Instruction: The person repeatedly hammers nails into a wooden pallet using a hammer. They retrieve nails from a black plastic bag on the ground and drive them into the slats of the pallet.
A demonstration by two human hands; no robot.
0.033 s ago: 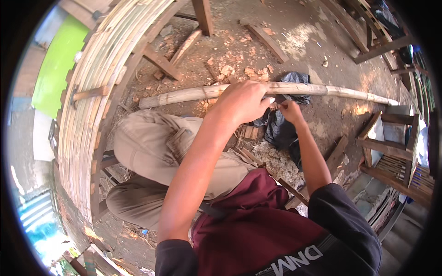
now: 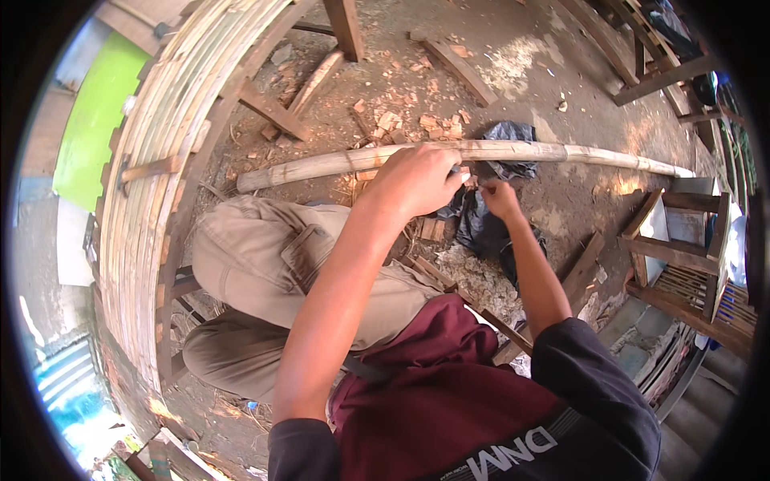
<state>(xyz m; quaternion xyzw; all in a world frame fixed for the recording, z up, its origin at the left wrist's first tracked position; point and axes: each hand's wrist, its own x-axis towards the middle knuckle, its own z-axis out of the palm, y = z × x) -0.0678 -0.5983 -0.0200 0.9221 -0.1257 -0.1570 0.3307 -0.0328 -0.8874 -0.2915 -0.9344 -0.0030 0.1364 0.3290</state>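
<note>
A long, pale bamboo pole (image 2: 317, 168) runs across in front of my knees, from the left to the far right. My left hand (image 2: 417, 178) is closed over its middle, with the back of the hand uppermost and most fingers hidden behind it. A small dark thing shows by the left thumb; its kind is unclear. Just to the right and below the pole, my right hand (image 2: 500, 198) has its fingers pinched together, close to the left thumb. Whatever it may hold is too small to make out. Black plastic sheeting (image 2: 480, 228) lies under and beyond the hands.
A slatted bamboo bench (image 2: 152, 200) rises at the left. Wood chips (image 2: 390, 122) and a timber offcut (image 2: 459, 72) litter the dirt floor ahead. At the right stands a wooden frame (image 2: 674, 248). A plank (image 2: 581, 264) lies beside my right forearm.
The view has shifted slightly. Both hands sit a touch lower and nearer to me, keeping the same grip; little else differs.
</note>
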